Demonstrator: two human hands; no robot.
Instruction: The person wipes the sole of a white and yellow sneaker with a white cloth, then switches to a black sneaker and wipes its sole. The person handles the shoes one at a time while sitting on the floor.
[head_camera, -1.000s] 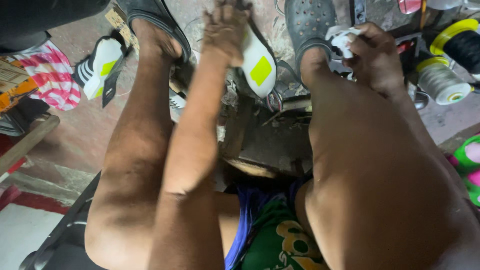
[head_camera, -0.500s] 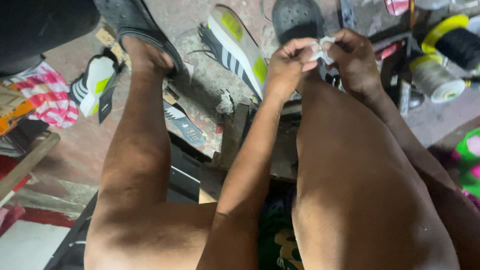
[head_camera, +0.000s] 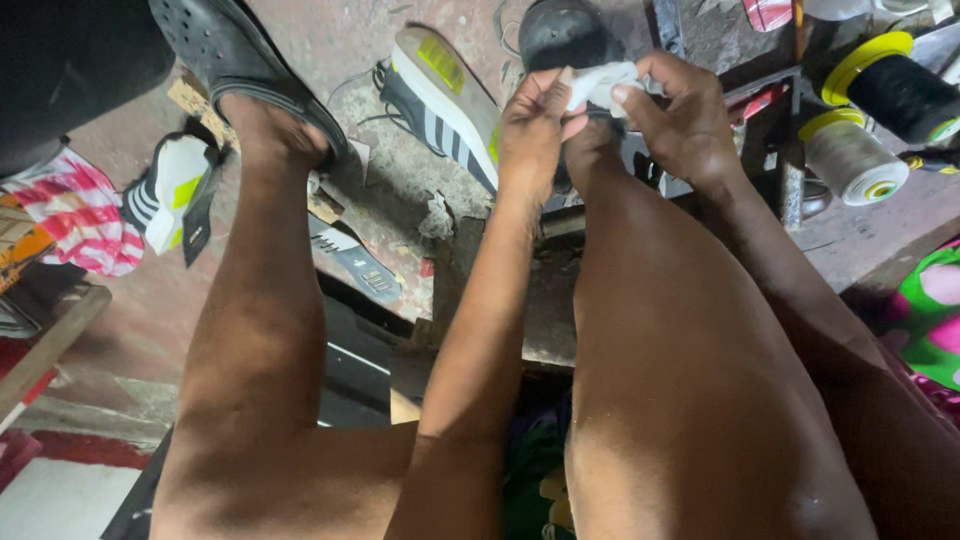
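White crumpled cloth scrap (head_camera: 600, 85) pinched between left hand (head_camera: 535, 125) and right hand (head_camera: 680, 120), fingers closed; yellow-rimmed black thread spool (head_camera: 895, 85) right.

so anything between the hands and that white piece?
No. Left hand and right hand both pinch the white piece directly, held above the right knee. The sneaker lies on the floor to its left, apart.
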